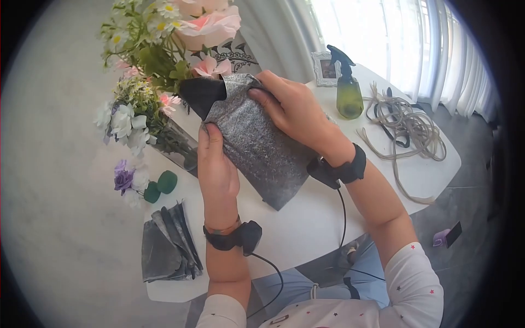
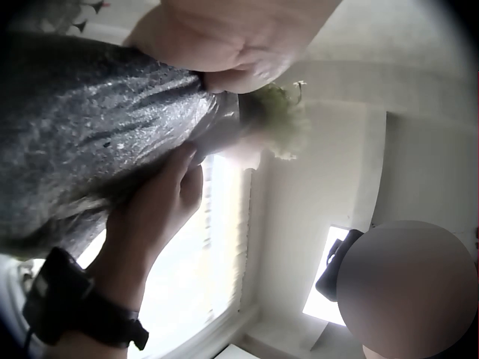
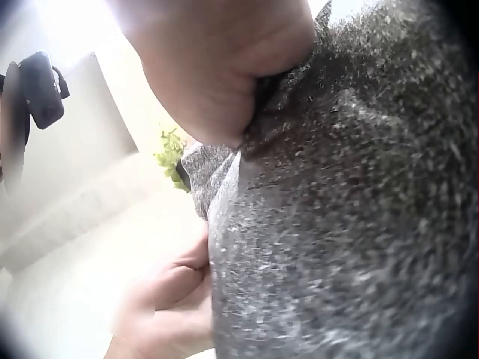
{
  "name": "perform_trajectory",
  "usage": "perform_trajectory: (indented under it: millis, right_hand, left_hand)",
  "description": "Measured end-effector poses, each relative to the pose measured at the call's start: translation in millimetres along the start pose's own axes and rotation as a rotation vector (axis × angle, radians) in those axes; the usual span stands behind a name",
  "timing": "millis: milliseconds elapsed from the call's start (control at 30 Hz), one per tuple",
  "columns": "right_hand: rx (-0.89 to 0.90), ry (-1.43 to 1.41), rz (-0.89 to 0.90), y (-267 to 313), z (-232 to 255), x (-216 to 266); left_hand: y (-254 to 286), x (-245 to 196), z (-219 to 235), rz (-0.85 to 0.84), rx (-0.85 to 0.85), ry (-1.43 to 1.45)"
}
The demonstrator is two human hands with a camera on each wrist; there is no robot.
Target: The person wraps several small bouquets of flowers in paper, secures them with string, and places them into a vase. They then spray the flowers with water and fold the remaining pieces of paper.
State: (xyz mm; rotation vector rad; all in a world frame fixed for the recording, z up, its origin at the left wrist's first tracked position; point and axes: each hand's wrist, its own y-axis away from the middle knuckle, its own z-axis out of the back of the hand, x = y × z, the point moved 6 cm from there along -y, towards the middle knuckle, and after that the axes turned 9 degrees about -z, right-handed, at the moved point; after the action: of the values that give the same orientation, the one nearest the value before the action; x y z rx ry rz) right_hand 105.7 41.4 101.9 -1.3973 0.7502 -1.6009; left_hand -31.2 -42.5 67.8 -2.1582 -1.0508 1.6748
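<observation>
A grey speckled felt bag is held up over the white table, tilted, with one corner pointing down toward the person. Its rim end faces the flowers, and a smooth black piece shows there. My left hand pinches the bag's left edge near that end, thumb on top of the felt. At the upper edge, my right hand grips the felt between thumb and curled fingers. Creases run through the felt between both hands in the left wrist view. The right wrist view shows its speckled side close up.
A glass vase of pink and white artificial flowers stands beyond the left hand. Folded grey bags lie at the table's near left. A green spray bottle, a small white picture frame and tangled beige straps lie to the right.
</observation>
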Motion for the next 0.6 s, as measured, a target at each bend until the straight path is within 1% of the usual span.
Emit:
perform_trajectory:
  millis: [33,67,133,167,233,267,333,367,433,467,500,533,567,600]
  right_hand:
    - [0.01,-0.015,-0.014,0.4,-1.6,-0.3]
    - [0.019,-0.029,-0.028,0.3,-3.1,-0.6]
    - [0.03,-0.041,-0.02,-0.5,-4.4,-0.5]
    - [0.042,-0.048,-0.022,-0.4,-5.3,-0.7]
    - [0.043,-0.056,-0.016,1.7,-7.4,-0.3]
    - [0.043,-0.065,-0.017,1.8,-7.7,-0.4]
    - [0.049,-0.057,-0.018,0.9,-6.4,-0.2]
    - [0.055,-0.049,-0.02,0.8,-6.2,-0.2]
    - [0.052,-0.046,-0.02,1.5,-6.6,-0.3]
    - [0.051,-0.041,-0.021,1.9,-7.0,0.0]
    - [0.052,-0.042,-0.018,2.3,-7.4,0.8]
    - [0.051,-0.036,0.01,3.1,-7.8,3.2]
    - [0.05,-0.03,0.038,4.1,-8.6,6.0]
    - [0.053,-0.031,0.04,4.7,-9.2,8.3]
  left_hand:
    - [-0.1,-0.5,-2.0,0.011,0.009,0.065]
    - [1.0,-2.9,-5.5,0.003,0.007,0.065]
    - [5.9,-6.9,-14.1,-0.019,-0.079,0.279]
    - [7.2,-4.0,-14.0,-0.024,-0.079,0.282]
    - [7.8,3.2,-16.0,-0.021,0.01,0.235]
    - [6.7,4.1,-17.4,-0.023,0.011,0.236]
    - [4.1,2.4,-17.8,-0.077,0.016,0.065]
    - [2.8,2.3,-16.7,-0.079,0.016,0.064]
    - [-0.2,0.5,-8.9,-0.113,-0.005,-0.096]
    - [-1.3,1.0,-4.2,-0.116,-0.006,-0.095]
    - [-2.4,4.6,0.6,-0.071,0.004,-0.065]
    - [-2.8,7.0,2.5,-0.027,0.013,-0.035]
    - [-2.5,5.8,3.0,-0.029,0.012,-0.035]
    - [-1.7,5.2,0.1,-0.01,0.045,0.033]
